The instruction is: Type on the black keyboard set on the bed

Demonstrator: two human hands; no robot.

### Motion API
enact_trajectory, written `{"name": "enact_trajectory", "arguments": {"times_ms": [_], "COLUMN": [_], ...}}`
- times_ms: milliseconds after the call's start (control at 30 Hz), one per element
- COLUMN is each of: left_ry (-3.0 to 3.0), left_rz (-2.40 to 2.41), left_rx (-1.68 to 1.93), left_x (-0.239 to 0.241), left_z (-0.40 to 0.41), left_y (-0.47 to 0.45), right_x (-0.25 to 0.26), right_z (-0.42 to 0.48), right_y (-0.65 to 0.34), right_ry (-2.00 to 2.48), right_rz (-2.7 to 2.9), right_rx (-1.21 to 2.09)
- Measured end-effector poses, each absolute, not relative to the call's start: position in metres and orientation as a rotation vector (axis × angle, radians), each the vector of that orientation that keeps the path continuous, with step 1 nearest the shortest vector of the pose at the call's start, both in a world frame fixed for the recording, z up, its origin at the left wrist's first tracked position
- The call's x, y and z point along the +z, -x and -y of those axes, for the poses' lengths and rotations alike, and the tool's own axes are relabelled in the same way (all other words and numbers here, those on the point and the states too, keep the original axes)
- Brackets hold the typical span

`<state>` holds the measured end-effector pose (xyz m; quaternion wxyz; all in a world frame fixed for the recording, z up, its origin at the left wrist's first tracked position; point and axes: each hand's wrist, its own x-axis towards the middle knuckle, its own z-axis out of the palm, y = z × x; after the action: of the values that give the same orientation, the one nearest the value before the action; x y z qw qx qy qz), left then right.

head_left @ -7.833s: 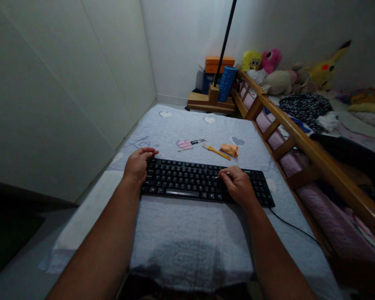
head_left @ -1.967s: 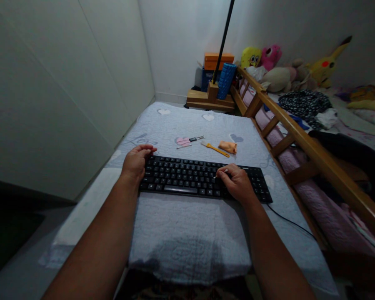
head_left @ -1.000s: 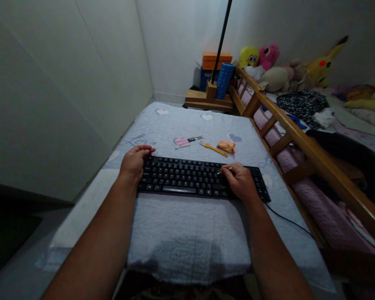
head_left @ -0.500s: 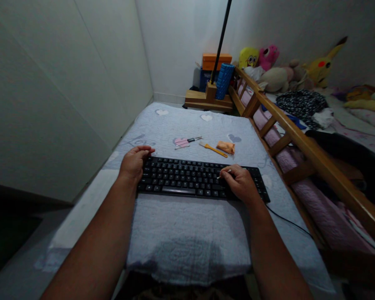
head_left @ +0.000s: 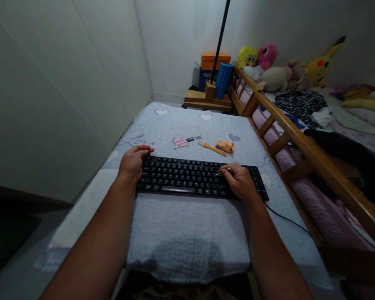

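Note:
A black keyboard (head_left: 178,177) lies flat on the pale blue quilted cover (head_left: 187,225). My right hand (head_left: 240,181) is over the keyboard's right part, its fingers closed in a pinch on a thin white cotton swab (head_left: 219,173). The swab's tip points left, at the keys. At the keyboard's upper left corner is my left hand (head_left: 133,163), its fingers curled and thumb pressed to them. Whatever those fingers hold, if anything, is too small to make out.
Beyond the keyboard lie a yellow-handled brush (head_left: 215,149), a crumpled orange packet (head_left: 225,146), a black-handled tool (head_left: 191,139) and a thin white stick (head_left: 181,146). A cable (head_left: 287,217) trails right. A wooden bed rail (head_left: 281,118) borders the right side; a pale panel (head_left: 65,83) stands left.
The swab in my right hand has shifted slightly, its tip a little higher and more level over the keys. My left hand keeps its place; the whole view has moved very slightly.

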<state>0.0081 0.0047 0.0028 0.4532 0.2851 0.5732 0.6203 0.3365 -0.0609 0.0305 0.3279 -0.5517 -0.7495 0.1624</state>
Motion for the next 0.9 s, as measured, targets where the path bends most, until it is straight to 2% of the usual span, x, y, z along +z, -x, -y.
{"name": "enact_trajectory", "arguments": {"times_ms": [900], "left_ry": [-0.702], "left_rz": [-1.427], "left_rx": [1.534], "left_x": [0.0028], "left_z": [-0.0044], "left_y": [-0.0084], "right_x": [0.0275], "right_z": [0.0591], "right_y": [-0.3391], "right_ry": [1.525], "right_rz": [1.899], "right_rx": [0.372]}}
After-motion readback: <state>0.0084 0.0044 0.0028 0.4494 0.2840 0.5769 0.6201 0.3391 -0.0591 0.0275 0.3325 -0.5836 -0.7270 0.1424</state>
